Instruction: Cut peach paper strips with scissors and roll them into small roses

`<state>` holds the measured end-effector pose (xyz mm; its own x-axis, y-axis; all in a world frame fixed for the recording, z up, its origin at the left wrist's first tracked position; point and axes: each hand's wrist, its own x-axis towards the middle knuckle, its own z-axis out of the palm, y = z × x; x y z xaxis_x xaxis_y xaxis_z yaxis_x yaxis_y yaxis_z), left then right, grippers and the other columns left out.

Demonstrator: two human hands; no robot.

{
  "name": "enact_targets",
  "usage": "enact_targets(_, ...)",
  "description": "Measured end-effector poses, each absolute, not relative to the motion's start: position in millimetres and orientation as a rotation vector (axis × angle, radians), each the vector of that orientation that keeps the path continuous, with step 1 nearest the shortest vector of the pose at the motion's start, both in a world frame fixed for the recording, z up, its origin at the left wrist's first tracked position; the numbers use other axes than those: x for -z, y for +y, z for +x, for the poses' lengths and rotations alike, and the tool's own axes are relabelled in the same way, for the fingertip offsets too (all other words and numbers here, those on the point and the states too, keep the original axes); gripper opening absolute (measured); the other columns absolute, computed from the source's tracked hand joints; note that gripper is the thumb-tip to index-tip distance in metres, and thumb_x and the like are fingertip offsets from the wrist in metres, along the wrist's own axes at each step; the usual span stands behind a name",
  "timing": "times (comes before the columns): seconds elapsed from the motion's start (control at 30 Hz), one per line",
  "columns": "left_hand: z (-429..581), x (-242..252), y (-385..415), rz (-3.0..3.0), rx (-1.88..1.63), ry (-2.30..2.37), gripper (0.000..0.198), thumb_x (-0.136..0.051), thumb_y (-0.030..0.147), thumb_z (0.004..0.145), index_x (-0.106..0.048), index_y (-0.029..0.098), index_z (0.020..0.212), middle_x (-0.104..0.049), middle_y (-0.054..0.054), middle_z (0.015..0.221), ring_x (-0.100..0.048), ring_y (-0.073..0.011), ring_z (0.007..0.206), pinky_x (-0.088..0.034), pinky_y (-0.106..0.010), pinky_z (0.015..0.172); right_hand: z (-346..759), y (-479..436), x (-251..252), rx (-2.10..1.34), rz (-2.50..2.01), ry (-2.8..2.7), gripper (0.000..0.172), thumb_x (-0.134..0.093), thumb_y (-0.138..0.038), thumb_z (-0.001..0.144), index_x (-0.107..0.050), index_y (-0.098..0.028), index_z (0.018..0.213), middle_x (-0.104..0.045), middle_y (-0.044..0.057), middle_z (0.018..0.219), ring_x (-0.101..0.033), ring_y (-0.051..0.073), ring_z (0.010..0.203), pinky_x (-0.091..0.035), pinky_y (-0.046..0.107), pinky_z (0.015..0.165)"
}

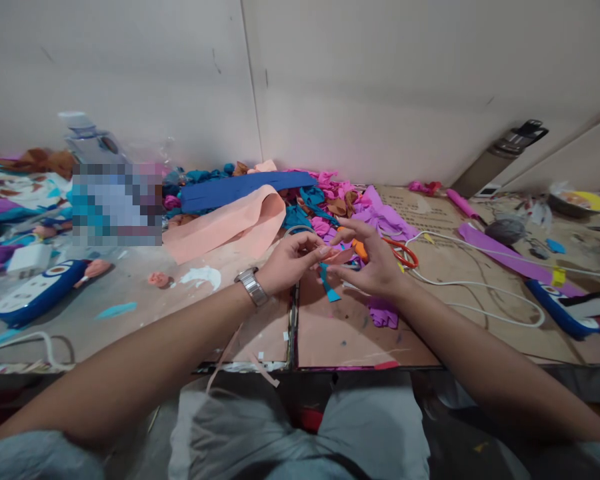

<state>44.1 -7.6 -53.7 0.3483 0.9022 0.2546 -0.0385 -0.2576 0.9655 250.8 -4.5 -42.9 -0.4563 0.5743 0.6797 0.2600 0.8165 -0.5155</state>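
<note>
My left hand (300, 259), with a metal-band watch on its wrist, pinches a small peach strip (341, 256) that looks like crepe paper. Facing it, my right hand (373, 257) has its thumb and fingers spread around the strip's other end; I cannot tell whether a fingertip touches it. Just below the hands lies a short teal strip (330, 285). Orange-handled scissors (403, 252) lie partly hidden behind my right hand. A wide folded peach sheet (225, 223) rests beyond my left hand.
Behind the hands is a heap of pink scraps (335, 190) with a blue sheet (247, 189). A white cable (480, 283) loops at right. A bottle (93, 143) stands left, a dark flask (500, 157) leans right. Blue-and-white power strips (40, 293) lie at both sides.
</note>
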Motion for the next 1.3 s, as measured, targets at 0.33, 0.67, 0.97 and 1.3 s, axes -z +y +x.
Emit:
enact_targets(0.33, 45.0, 54.5, -8.3, 1.538, -1.072, 0.827, 0.040, -0.070, 0.055, 0.086, -0.062, 0.015, 0.086, -0.060, 0.000, 0.074, -0.057, -0.0099, 0.063, -0.048, -0.024, 0.062, 247.1, -5.9, 48.6, -0.491, -0.683, -1.993, 0.059, -0.073, -0.025, 0.089, -0.050, -0.032, 0.143, -0.067, 0.000, 0.087, -0.068, 0.018, 0.079, -0.057, 0.036, 0.078)
enact_targets(0.67, 40.6, 54.0, -8.3, 1.743, -1.206, 0.861, 0.036, -0.071, 0.042, 0.089, -0.063, 0.018, 0.115, -0.068, -0.009, 0.105, -0.066, -0.0177, 0.091, -0.055, -0.030, 0.079, 249.2, -2.8, 48.1, -0.584, -0.695, -1.890, 0.057, -0.075, -0.030, 0.088, -0.052, -0.031, 0.140, -0.064, 0.001, 0.085, -0.068, 0.020, 0.081, -0.059, 0.038, 0.077)
enact_targets(0.97, 36.8, 47.9, -10.9, 1.901, -1.177, 0.755, 0.030, -0.067, 0.038, 0.092, -0.068, 0.018, 0.115, -0.071, -0.012, 0.114, -0.067, -0.0194, 0.099, -0.054, -0.031, 0.085, 247.1, -6.3, 42.6, -0.604, -0.664, -1.886, 0.055, -0.075, -0.028, 0.088, -0.053, -0.029, 0.138, -0.063, 0.000, 0.083, -0.066, 0.017, 0.077, -0.057, 0.031, 0.070)
enact_targets(1.3, 42.5, 53.6, -9.8, 1.740, -1.193, 0.867, 0.029, -0.069, 0.042, 0.089, -0.065, 0.018, 0.104, -0.068, -0.007, 0.100, -0.064, -0.0180, 0.090, -0.052, -0.030, 0.080, 249.8, -6.3, 44.9, -0.330, -0.703, -2.058, 0.062, -0.076, -0.034, 0.086, -0.050, -0.031, 0.142, -0.072, 0.006, 0.108, -0.071, 0.024, 0.099, -0.056, 0.042, 0.091)
